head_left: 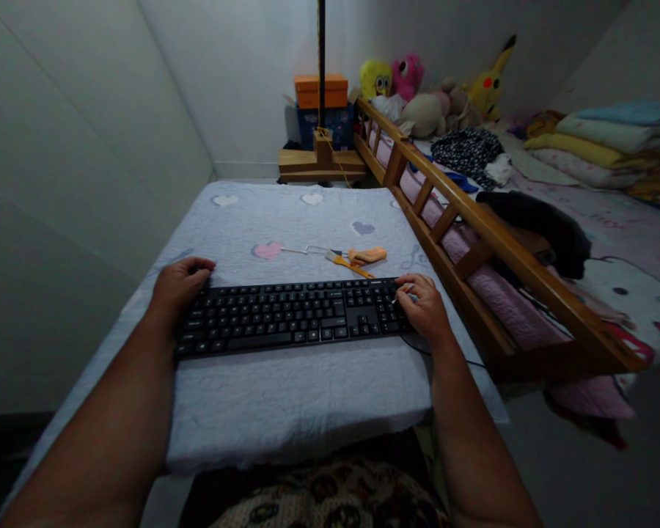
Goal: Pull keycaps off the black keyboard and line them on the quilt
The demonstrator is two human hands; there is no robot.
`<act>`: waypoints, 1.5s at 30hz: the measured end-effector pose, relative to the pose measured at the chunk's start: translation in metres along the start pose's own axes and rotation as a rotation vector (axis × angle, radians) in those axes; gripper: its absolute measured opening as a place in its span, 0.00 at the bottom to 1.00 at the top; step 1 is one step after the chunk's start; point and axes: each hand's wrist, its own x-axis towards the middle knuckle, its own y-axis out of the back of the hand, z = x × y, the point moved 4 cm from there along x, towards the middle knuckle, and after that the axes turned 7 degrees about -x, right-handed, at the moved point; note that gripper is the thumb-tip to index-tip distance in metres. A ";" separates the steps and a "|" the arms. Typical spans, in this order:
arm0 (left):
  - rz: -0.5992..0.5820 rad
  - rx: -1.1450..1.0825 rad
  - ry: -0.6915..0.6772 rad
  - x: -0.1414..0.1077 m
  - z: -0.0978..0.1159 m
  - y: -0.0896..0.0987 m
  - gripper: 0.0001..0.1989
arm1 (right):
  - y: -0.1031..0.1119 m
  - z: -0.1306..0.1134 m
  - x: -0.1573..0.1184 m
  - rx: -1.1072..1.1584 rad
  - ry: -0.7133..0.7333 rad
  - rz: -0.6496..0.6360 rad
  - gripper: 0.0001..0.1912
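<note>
A black keyboard (pixel 286 315) lies across the cloth-covered table in front of me. My left hand (pixel 182 284) is curled at its upper left corner, the fingertips close to the thumb and the palm against the left end. Over the number pad, my right hand (pixel 424 304) pinches a thin white stick (pixel 401 295) that looks like a cotton swab. Something pale beside the stick is partly hidden by the fingers. Behind the keyboard lie a flat brush (pixel 350 265) with an orange handle, a crumpled orange cloth (pixel 368 255) and a thin wire tool (pixel 320 248).
A light blue cloth (pixel 308 396) with heart prints covers the table. The wooden bed rail (pixel 445 191) runs along the right side, with bedding and plush toys beyond. Behind the table stand a wooden base (pixel 302 165) with a pole and an orange box (pixel 322 92). The keyboard's cable (pixel 418 346) trails right.
</note>
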 end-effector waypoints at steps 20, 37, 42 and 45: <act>-0.001 0.015 -0.010 -0.002 0.004 0.001 0.26 | -0.004 -0.010 0.000 0.065 0.043 -0.072 0.09; -0.004 0.006 0.004 -0.004 0.008 0.002 0.26 | -0.010 -0.006 0.000 0.072 0.044 -0.059 0.08; -0.008 0.005 0.006 -0.004 0.006 0.001 0.26 | -0.012 -0.003 0.001 0.063 0.042 -0.062 0.08; -0.005 0.005 -0.004 -0.002 0.004 0.001 0.26 | -0.010 -0.004 0.000 0.068 0.048 -0.052 0.08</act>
